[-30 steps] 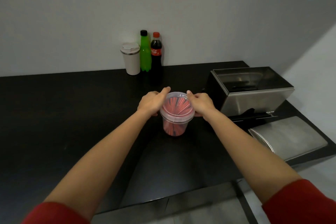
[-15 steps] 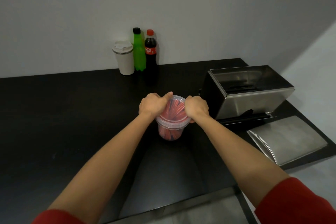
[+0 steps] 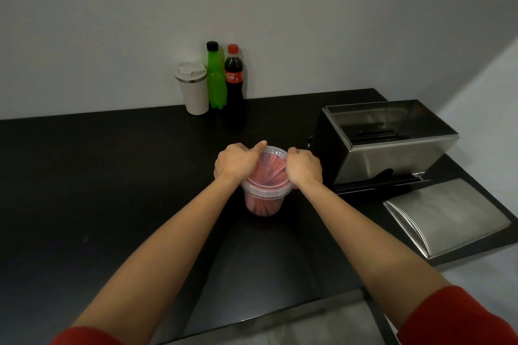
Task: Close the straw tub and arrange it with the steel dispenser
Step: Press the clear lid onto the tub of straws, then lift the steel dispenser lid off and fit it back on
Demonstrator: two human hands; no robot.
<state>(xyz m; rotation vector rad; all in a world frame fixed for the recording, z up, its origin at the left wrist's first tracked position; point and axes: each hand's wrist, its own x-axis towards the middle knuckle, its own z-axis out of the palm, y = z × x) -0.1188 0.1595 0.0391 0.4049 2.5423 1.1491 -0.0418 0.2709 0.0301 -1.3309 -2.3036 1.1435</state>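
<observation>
A clear plastic straw tub (image 3: 263, 199) full of red straws stands on the black counter (image 3: 112, 176), with a clear lid (image 3: 270, 169) on its rim. My left hand (image 3: 235, 161) presses on the lid's left side, thumb along the far edge. My right hand (image 3: 304, 166) presses on the right side with fingers curled over the rim. The steel dispenser (image 3: 386, 143) stands just right of the tub, its top open. Its curved steel lid (image 3: 445, 217) lies on the counter in front of it.
At the back by the wall stand a white travel mug (image 3: 193, 89), a green bottle (image 3: 215, 78) and a cola bottle (image 3: 234, 84). The counter's front edge runs below my forearms. A white wall closes the right side.
Both hands have slid inward over the lid from the tub's sides and press down on it. The tub has stayed in place; the camera has shifted slightly.
</observation>
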